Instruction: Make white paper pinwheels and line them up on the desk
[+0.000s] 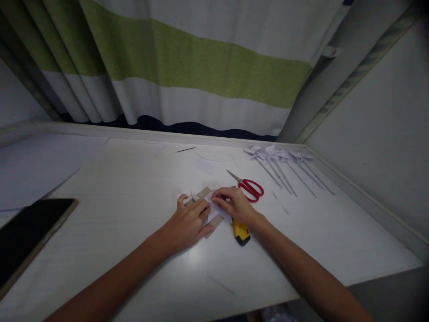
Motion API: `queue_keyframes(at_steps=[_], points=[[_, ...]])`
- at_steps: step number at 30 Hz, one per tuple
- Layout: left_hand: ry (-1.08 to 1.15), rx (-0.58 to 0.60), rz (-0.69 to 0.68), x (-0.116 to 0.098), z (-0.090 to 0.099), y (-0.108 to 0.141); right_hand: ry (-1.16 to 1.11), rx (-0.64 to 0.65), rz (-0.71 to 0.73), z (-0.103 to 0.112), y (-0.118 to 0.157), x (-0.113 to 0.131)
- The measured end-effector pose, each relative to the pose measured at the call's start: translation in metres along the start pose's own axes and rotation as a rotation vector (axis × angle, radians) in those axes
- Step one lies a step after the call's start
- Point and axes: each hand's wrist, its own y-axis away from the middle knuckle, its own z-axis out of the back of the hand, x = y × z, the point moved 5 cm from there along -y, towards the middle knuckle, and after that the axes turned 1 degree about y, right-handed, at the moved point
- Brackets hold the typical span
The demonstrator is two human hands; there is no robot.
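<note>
A small piece of white paper (213,212) lies on a grey-brown piece of card (215,222) near the middle of the table. My left hand (191,222) presses the paper down with bent fingers, its thumb stretched over the card's near edge. At the paper's upper right, my right hand (236,204) has its thumb and fingertips pinched together; the fingers partly cover what they grip. A yellow and black utility knife (241,232) lies under my right wrist, its upper part hidden. Just beyond that hand are red-handled scissors (253,189), blades pointing to the far left.
Several folded white paper shapes (271,153) on thin sticks lie at the back right. A dark-screened tablet (35,235) and large white sheets (40,165) occupy the left. A thin dark stick (186,150) and paper scraps (203,166) lie farther back, before a green-and-white curtain (201,62).
</note>
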Motion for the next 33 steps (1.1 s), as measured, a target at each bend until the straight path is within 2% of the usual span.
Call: queue_keyframes(at_steps=[5, 13, 23, 26, 30, 33], points=[[0.000, -0.003, -0.007, 0.000, 0.000, 0.000, 0.009, 0.031, 0.003, -0.005, 0.000, 0.000], [0.020, -0.034, 0.005, 0.003, -0.006, 0.003, 0.035, 0.054, 0.110, -0.007, 0.003, 0.005], [0.164, -0.005, 0.085, 0.006, -0.002, 0.005, 0.045, 0.066, 0.129, -0.005, 0.004, 0.006], [0.190, -0.087, 0.147, 0.009, 0.006, 0.004, 0.066, 0.059, 0.140, -0.004, 0.004, 0.007], [0.179, -0.297, 0.314, 0.018, 0.024, 0.005, 0.084, 0.045, 0.154, -0.002, 0.004, 0.007], [0.242, -0.320, 0.511, 0.028, 0.027, 0.008, 0.095, 0.047, 0.163, -0.001, 0.005, 0.006]])
